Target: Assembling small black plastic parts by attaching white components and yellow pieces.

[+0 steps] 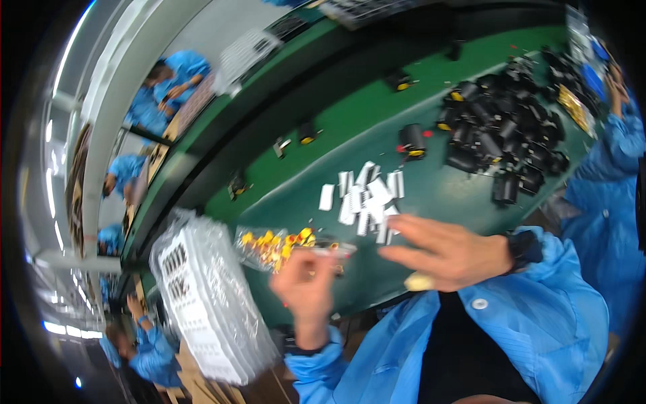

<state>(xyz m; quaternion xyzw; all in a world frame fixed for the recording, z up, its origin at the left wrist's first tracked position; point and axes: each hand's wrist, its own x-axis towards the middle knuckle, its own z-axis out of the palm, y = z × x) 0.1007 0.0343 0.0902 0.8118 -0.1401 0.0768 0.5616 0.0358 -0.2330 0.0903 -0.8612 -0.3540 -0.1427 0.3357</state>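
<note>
My left hand (306,283) is raised over the near edge of the green table (431,87), its fingers bunched and blurred, right beside a clear bag of small yellow and orange parts (272,246). Whether it grips the bag or a part is unclear. My right hand (447,254) lies flat with fingers spread, the fingertips at the near edge of a heap of small white rectangular pieces (367,198). A pale yellow cover sits on its thumb tip (418,281). Both arms wear blue sleeves.
A pile of black cylindrical parts with yellow ends (505,131) lies at the right, with single ones (412,141) scattered along the table. A white slotted tray in clear wrap (202,296) stands at the left. Other people in blue work at left (168,84) and right (616,168).
</note>
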